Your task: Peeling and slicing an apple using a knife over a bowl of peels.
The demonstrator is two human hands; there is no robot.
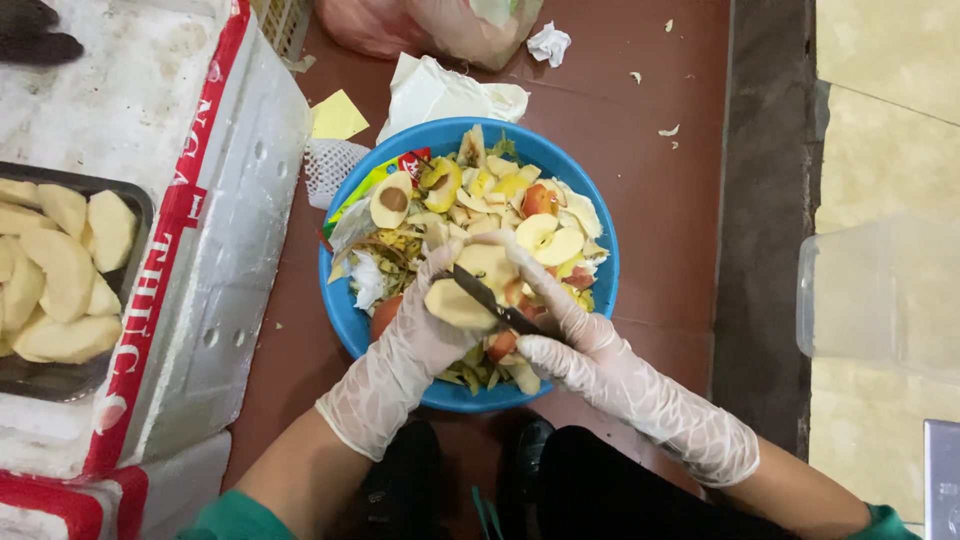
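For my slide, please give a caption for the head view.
Gloved hands peel a fruit with a knife over a blue bowl.

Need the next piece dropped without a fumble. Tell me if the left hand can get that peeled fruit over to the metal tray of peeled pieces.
Probably yes. The left hand holds the peeled fruit over the blue basin; the metal tray sits on the white foam box on that same side, top open, nothing between.

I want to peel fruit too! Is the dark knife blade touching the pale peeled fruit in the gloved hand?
Touching. The head view shows the dark knife blade lying against the pale peeled fruit, no gap, held in the left gloved hand.
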